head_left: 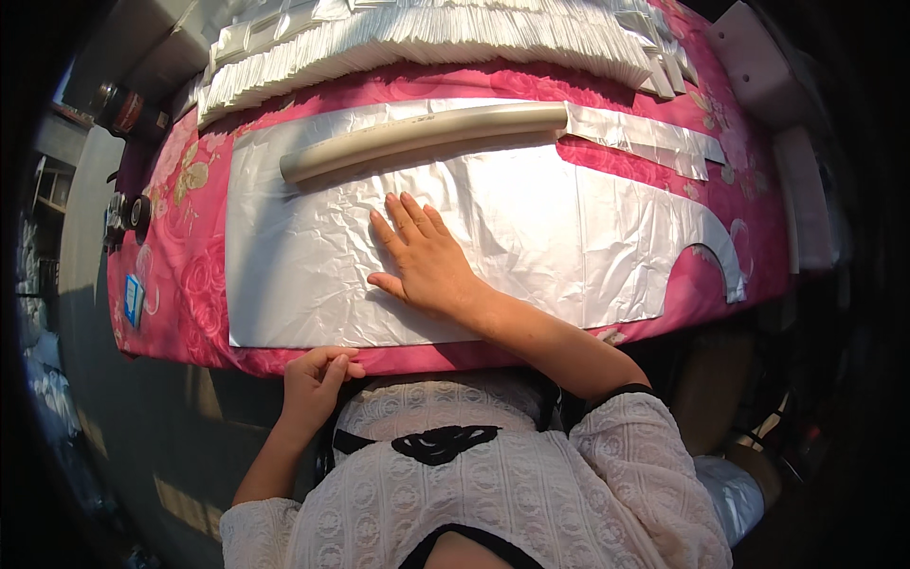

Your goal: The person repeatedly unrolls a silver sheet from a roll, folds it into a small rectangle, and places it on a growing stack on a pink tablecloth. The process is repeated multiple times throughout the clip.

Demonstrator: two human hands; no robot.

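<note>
A large white plastic bag, creased and shiny, lies spread across the table, its two handle strips pointing right. My right hand presses flat on the middle of it, palm down with the fingers apart. Above that hand, a long beige tube rests across the upper part of the bag. My left hand is at the table's front edge, just below the bag's near border. Its fingers are curled together, and whether anything is pinched in them is hidden.
A pink flowered tablecloth covers the table. Long rows of folded white bags stand at the back. On the left are a small blue-and-white packet, a dark bottle and a black object. Pale boxes stand at the right.
</note>
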